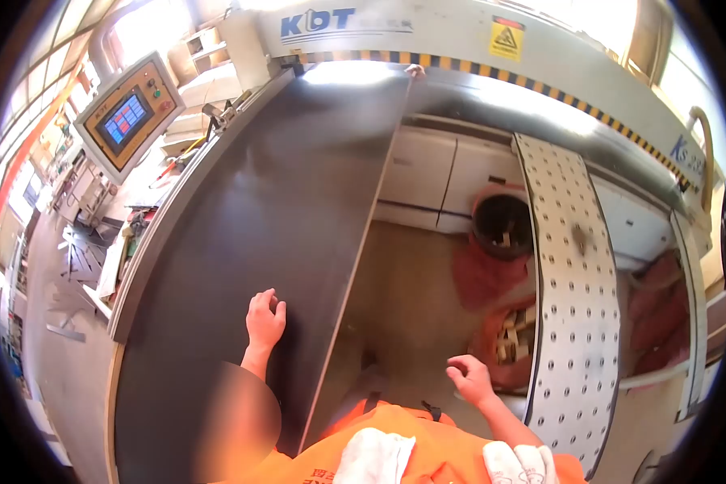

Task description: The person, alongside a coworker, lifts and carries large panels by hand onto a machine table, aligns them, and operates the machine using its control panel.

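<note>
My left hand point(266, 319) is over a large dark panel point(250, 202), its fingers loosely bent and nothing in them. Whether it touches the panel's surface cannot be made out. The panel lies flat on the left side of the machine, and its far end reaches under the beam. My right hand point(469, 377) hangs in the air past the panel's right edge, fingers loosely curled with a gap by the thumb, holding nothing. To its right runs a narrow perforated table point(569, 266), which it appears not to touch.
Across the far side stretches the machine beam point(452, 36) with a striped edge. Another person's hand point(415, 71) shows at the panel's far corner. A control screen point(125, 121) stands left. Below are a dark bucket point(502, 227) and a container of wood offcuts point(508, 339).
</note>
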`<state>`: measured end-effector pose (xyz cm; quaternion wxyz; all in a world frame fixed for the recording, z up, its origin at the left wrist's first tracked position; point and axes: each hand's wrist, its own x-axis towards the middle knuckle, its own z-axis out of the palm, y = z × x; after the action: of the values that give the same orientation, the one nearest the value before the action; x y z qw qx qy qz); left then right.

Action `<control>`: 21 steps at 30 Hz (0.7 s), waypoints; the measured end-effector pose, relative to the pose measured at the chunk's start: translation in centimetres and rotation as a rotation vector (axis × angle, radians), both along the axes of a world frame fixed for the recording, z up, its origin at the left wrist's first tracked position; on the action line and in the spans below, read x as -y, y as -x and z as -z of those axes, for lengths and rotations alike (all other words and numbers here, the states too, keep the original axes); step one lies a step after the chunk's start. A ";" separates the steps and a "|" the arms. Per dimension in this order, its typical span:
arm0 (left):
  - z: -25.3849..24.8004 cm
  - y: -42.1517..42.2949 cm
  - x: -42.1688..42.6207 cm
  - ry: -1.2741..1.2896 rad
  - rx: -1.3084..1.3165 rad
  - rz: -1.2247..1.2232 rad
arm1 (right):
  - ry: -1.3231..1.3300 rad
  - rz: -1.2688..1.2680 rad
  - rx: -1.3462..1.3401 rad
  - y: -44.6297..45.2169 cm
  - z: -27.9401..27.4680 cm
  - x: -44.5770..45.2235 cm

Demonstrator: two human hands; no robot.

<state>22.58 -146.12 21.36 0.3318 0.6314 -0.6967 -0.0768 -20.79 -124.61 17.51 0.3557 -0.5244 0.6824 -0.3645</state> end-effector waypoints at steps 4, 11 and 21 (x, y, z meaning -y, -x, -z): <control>1.2 -0.8 9.1 0.081 0.120 -0.068 | -0.028 -0.252 -0.098 -0.7 -2.4 14.4; 1.4 1.0 18.0 -0.040 0.259 -0.214 | -0.277 0.038 0.393 6.4 2.3 40.1; 2.5 6.2 24.6 -0.245 0.204 -0.919 | -0.542 -0.023 1.000 13.1 7.1 90.3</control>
<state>16.34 -170.74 18.83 0.1847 0.9124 -0.3604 0.0587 -33.91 -214.94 10.36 0.7614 -0.1855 0.4943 -0.3762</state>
